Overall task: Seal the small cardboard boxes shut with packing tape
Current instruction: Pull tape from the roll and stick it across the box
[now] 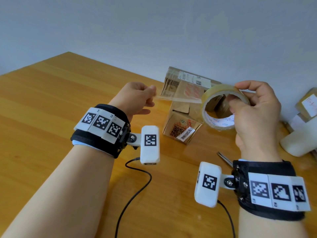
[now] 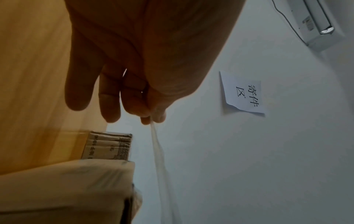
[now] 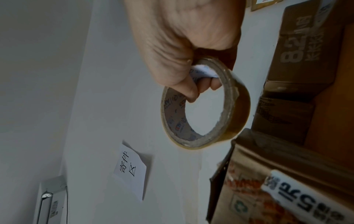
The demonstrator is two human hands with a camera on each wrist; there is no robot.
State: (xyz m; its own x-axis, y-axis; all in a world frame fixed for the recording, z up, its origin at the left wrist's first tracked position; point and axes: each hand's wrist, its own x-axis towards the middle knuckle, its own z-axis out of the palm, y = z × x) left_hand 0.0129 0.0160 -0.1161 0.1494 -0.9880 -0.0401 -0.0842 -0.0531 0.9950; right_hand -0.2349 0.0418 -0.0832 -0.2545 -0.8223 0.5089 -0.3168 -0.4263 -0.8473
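Note:
My right hand (image 1: 253, 107) grips a roll of clear packing tape (image 1: 221, 93), fingers through its core (image 3: 199, 89), held above the table. My left hand (image 1: 145, 97) pinches the free end of a clear tape strip (image 1: 178, 99) pulled out leftward from the roll; the left wrist view shows the strip (image 2: 157, 151) running from my pinching fingertips (image 2: 153, 118). Below and behind the strip stands a small cardboard box (image 1: 181, 124) with a printed label, its top flaps not taped down. A second, taller box (image 1: 173, 79) stands just behind it.
Scissors (image 1: 224, 158) lie on the wooden table (image 1: 51, 100) under my right wrist. A white block (image 1: 298, 143) and more boxes (image 1: 307, 103) sit at the right edge. A paper note (image 3: 130, 171) hangs on the wall. Cables (image 1: 135, 189) trail from the wrist cameras.

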